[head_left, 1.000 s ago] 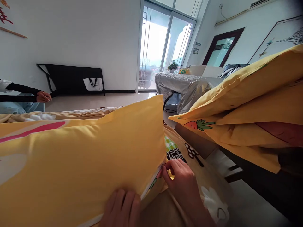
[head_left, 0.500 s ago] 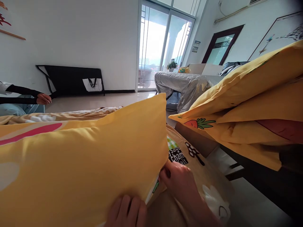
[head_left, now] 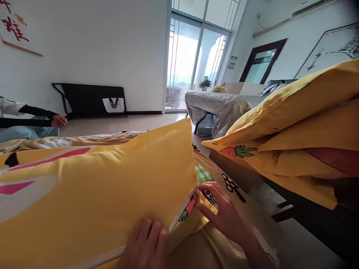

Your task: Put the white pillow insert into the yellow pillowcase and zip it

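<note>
A yellow pillow (head_left: 112, 194) with pink and white print stretches across the left and middle, its corner pointing up. My left hand (head_left: 148, 243) is closed over its near edge, fingers curled on the yellow cloth, thumb hidden. A white strip runs along that edge, and a fold of cloth with a carrot print (head_left: 188, 207) shows at the open-looking end. Just right of this end is my right hand (head_left: 221, 213), thumb and forefinger apart, with nothing visible between them. Beneath lies a brown patterned blanket (head_left: 224, 250).
Another bunched yellow cloth with carrots (head_left: 291, 130) rises at the right. Behind it stands a table under a silvery plastic cover (head_left: 215, 101). At the far left, another person's hands (head_left: 59, 121) rest together. A black frame (head_left: 89, 101) leans against the wall.
My right hand has let go of the pillow's edge and its fingers have spread. More of the carrot-print fold shows. My left hand keeps its hold; the view has tilted up slightly.
</note>
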`<state>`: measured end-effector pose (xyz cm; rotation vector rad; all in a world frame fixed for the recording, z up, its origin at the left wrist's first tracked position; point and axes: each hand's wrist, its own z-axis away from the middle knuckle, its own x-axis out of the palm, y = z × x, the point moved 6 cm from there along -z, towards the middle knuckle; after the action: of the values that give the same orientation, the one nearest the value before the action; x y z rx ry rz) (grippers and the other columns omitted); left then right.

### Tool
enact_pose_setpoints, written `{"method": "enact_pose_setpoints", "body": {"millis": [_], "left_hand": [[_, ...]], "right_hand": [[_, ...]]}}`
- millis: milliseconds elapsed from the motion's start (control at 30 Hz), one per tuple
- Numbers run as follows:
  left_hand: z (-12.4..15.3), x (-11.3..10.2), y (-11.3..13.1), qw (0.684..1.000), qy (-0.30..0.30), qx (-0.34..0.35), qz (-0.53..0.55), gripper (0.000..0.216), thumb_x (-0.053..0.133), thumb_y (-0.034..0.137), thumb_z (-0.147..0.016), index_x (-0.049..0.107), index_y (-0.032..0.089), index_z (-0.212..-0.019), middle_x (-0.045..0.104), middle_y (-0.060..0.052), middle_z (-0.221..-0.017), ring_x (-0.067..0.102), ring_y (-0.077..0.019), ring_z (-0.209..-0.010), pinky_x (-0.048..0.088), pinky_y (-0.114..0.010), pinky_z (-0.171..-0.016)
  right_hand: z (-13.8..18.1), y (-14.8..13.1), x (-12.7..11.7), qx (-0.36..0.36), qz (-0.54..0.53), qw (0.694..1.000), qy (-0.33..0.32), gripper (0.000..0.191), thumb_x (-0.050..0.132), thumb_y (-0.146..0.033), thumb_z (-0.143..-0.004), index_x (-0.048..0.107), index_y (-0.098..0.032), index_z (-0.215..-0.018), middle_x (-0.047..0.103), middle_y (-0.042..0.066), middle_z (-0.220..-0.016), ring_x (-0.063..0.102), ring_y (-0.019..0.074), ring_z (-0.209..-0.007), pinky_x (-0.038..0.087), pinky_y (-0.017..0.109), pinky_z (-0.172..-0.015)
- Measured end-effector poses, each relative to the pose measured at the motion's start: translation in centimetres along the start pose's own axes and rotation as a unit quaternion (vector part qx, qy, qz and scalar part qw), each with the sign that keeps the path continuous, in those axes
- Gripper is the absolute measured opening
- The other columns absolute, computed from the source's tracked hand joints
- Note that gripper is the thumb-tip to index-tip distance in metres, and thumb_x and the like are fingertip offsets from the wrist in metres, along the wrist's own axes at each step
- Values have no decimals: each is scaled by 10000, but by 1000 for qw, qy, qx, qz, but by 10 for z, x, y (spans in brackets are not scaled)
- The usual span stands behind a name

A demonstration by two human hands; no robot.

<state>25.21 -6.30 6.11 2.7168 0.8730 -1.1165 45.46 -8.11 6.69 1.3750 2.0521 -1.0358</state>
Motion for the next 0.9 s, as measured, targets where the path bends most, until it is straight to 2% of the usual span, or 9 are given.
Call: {"method": "enact_pose_setpoints", "body": {"millis": [100,233,300,367,500,600,667,767,900], "left_hand": [[-6,1,-6,1000,-6,-6,25,171,370,44,-872,497,157,-859,497,-27,-719,413,-180,-664,340,-317,-653],[-23,-14,-13,996,-5,-1,90,187,343,51,-886,493,162,-878,518,-34,-745,424,-172,-675,353,-301,-650],[-33,-20,-21,991,2,-19,134,175,351,67,-896,496,166,-902,530,-33,-775,448,-168,-710,370,-289,-676],[-40,-14,-35,985,-10,-56,161,147,373,89,-901,490,174,-876,531,-29,-791,471,-164,-733,385,-275,-665],[-34,27,-74,981,-115,-92,127,210,321,119,-922,517,172,-870,564,-37,-835,516,-175,-772,442,-299,-686],[-10,34,-115,978,-165,-85,93,240,341,222,-941,527,181,-1086,600,-65,-1020,547,-198,-941,466,-354,-831],[16,18,-147,974,-190,-91,80,296,435,324,-916,506,207,-1178,597,-72,-1109,545,-206,-1018,466,-343,-871],[67,-23,-196,972,-199,-118,49,361,572,408,-833,541,277,-1168,587,-40,-1186,545,-217,-1086,465,-317,-910],[129,-61,-264,926,-168,-334,50,270,472,466,-877,559,311,-1080,582,40,-1185,527,-218,-1127,414,-396,-989]], "right_hand": [[2,-8,9,-106,13,994,14,337,618,-295,-839,571,-238,-1168,609,72,-1146,539,205,-1069,404,368,-921],[-11,-20,18,-179,-57,980,61,208,537,-137,-879,634,-257,-1019,672,8,-962,583,150,-911,407,339,-836],[-24,-20,19,-155,-98,979,89,155,509,-153,-892,639,-226,-934,667,10,-877,576,144,-841,413,330,-800],[-39,-13,26,-99,-110,985,88,170,472,-198,-911,621,-199,-830,639,19,-797,551,143,-781,416,321,-770],[-58,13,66,-20,-98,995,-8,261,450,-264,-932,568,-184,-713,594,6,-702,514,139,-727,404,293,-730],[-59,35,91,29,-134,990,-45,286,460,-296,-930,552,-174,-688,597,9,-706,517,139,-720,405,280,-711],[-55,42,95,45,-157,986,-46,290,467,-323,-928,559,-171,-699,592,12,-719,513,142,-734,403,281,-718],[-48,45,92,44,-191,979,-65,256,489,-365,-919,604,-174,-793,598,15,-774,520,141,-773,407,278,-736],[-47,46,89,37,-214,974,-69,237,520,-388,-898,636,-182,-884,604,17,-802,530,141,-800,419,273,-751]]}}
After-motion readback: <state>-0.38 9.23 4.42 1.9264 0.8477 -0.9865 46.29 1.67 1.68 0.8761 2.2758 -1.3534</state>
